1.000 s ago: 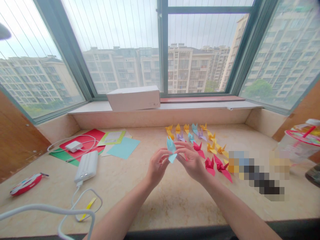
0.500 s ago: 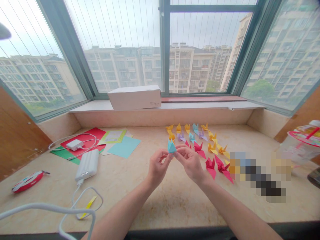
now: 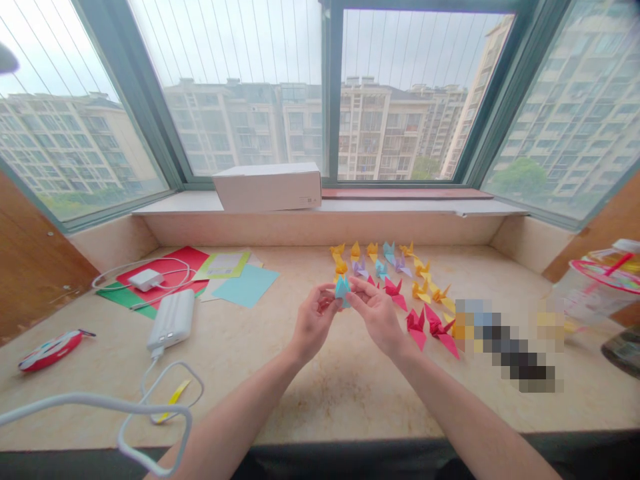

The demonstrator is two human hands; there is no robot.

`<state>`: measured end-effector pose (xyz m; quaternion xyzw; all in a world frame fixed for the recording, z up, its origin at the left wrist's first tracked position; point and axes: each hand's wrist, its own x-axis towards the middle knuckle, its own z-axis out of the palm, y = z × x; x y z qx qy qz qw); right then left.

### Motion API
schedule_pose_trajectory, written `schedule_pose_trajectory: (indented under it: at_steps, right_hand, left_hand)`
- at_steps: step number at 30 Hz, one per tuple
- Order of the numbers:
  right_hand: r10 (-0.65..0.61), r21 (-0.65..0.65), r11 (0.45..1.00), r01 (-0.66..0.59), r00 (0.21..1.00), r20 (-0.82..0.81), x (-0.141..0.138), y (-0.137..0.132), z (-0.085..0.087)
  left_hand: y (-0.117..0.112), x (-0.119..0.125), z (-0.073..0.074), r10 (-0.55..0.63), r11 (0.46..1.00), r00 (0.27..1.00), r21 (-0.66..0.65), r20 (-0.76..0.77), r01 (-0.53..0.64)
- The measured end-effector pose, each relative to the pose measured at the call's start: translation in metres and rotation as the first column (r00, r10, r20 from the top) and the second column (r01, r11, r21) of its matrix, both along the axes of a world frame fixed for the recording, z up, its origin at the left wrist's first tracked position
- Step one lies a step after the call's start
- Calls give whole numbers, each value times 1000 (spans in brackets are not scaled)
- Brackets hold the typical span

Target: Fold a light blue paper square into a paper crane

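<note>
Two raised hands, left hand, right hand, pinching blue paper fold

Light blue folded paper much smaller in view than one second ago: long flap that hung down between fingers is gone, only short pointed piece shows above fingertips. Left hand and right hand moved closer together, pinching paper from 9 and 3 o'clock. Whole view shifted slightly (head tilted, so windowsill box sits higher in picture).
</note>
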<state>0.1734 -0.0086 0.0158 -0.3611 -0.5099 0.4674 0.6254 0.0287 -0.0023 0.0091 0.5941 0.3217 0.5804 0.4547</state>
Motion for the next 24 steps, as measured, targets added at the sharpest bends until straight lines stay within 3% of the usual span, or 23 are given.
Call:
schedule_pose_trajectory:
  at_steps: [9, 16, 20, 24]
  right_hand:
    - [-135, -8, 991, 137, 983, 125, 2, -4, 2]
    - [-34, -16, 999, 37, 988, 148, 6, -4, 4]
    - [-85, -10, 996, 88, 979, 185, 9, -4, 6]
    - [-112, 23, 994, 110, 979, 173, 10, -4, 4]
  left_hand:
    - [-1, 2, 0, -49, 997, 994, -62, -95, 43]
    - [1, 2, -5, -86, 996, 982, -19, -168, 85]
    - [-3, 4, -3, -118, 993, 981, -35, -155, 114]
    - [-6, 6, -1, -227, 972, 967, -81, -113, 219]
